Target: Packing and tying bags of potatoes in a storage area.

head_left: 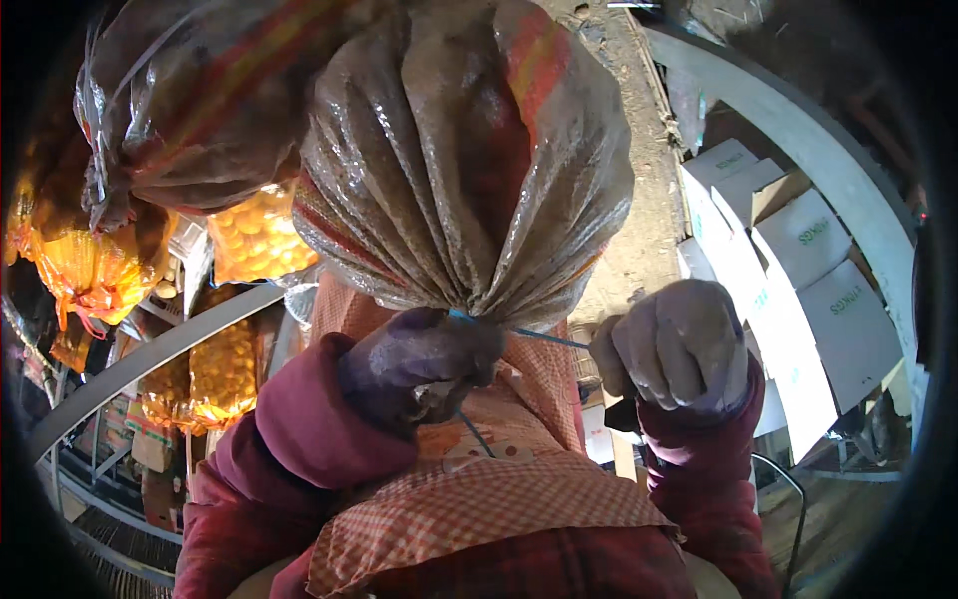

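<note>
A large woven plastic sack (429, 160), brown with red and yellow stripes, bulges in front of me, its mouth gathered into tight pleats. A blue string (547, 337) is looped at the gathered neck. My left hand (424, 359) is closed on the string right at the neck, and a loose tail of string hangs below it. Off to the right, my right hand (679, 344) is closed in a fist on the string's other end. Between the two hands the string runs straight and taut. The fingertips of the left hand are partly hidden.
Another brown sack (215, 110) stands at the far left. Orange net bags (95, 260) of round produce lie left, near a curved metal rail (150, 369). White cardboard boxes (808, 240) are stacked at the right. My checked apron (489, 499) hangs below the hands.
</note>
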